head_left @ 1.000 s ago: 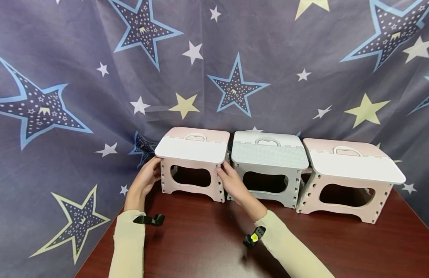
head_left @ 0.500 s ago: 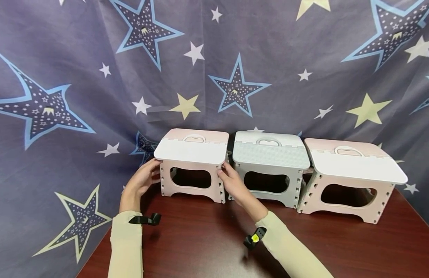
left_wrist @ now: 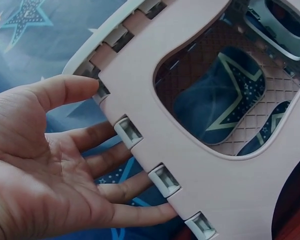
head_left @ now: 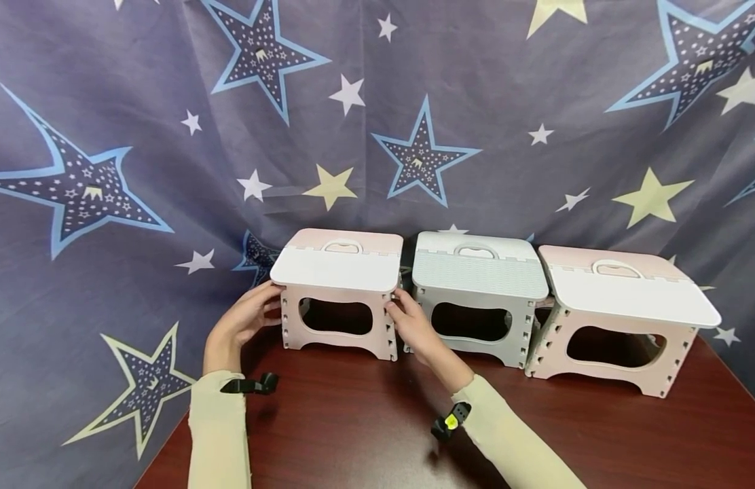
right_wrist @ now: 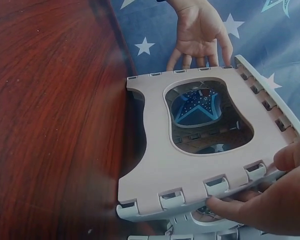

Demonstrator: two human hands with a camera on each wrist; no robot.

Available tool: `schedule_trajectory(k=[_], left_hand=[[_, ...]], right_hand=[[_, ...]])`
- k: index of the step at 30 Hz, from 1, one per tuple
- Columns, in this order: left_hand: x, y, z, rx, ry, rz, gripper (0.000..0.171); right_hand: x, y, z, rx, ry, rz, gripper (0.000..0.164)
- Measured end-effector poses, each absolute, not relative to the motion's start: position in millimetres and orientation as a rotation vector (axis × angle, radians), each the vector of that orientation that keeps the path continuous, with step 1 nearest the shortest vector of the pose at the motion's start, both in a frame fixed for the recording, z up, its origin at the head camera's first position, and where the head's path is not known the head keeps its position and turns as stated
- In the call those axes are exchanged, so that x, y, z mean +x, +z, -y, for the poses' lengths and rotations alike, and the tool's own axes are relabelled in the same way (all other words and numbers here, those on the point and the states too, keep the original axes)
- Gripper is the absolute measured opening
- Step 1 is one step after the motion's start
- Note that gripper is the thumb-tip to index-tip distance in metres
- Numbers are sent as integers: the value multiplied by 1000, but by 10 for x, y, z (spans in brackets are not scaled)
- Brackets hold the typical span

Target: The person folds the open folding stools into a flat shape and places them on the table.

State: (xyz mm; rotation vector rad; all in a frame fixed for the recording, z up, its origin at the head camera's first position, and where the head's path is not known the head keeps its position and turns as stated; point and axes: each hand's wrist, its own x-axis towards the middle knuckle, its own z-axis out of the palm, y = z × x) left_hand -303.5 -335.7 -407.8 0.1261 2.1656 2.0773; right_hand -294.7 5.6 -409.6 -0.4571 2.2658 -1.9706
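Observation:
A pink and white folding step stool (head_left: 341, 268) stands upright at the left of a row, between both hands. My left hand (head_left: 246, 319) touches its left side. In the left wrist view the left fingers (left_wrist: 115, 192) are mostly straight against the hinged edge, with the thumb near the top corner. My right hand (head_left: 414, 329) holds the stool's right front edge, thumb on the front and fingers round the side, as the right wrist view shows. Those fingertips are partly hidden in the narrow space beside the grey step stool (head_left: 475, 275).
Another pink and white step stool (head_left: 622, 299) stands at the right end, close to the grey one. All stand on a dark red wooden table (head_left: 341, 435). A star-patterned curtain (head_left: 451, 81) hangs right behind and to the left.
The left stool has shifted slightly left, and the space between it and the grey stool is a little wider. My left forearm has moved left. The view has shifted slightly.

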Motion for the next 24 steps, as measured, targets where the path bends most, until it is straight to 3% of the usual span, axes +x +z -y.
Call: schedule_trajectory(k=[7, 17, 24], left_hand=[[-2999, -4094, 3432, 189, 2064, -2156, 30], [-2959, -4078, 3487, 239, 1987, -2190, 52], [-2911, -4050, 3511, 244, 1927, -2228, 58]], right_hand=[[-2923, -4111, -54, -423, -1964, -2241, 45], [-2906, -4135, -78, -429, -1969, -2222, 46], [-2896, -4164, -113, -446, -1965, -2198, 47]])
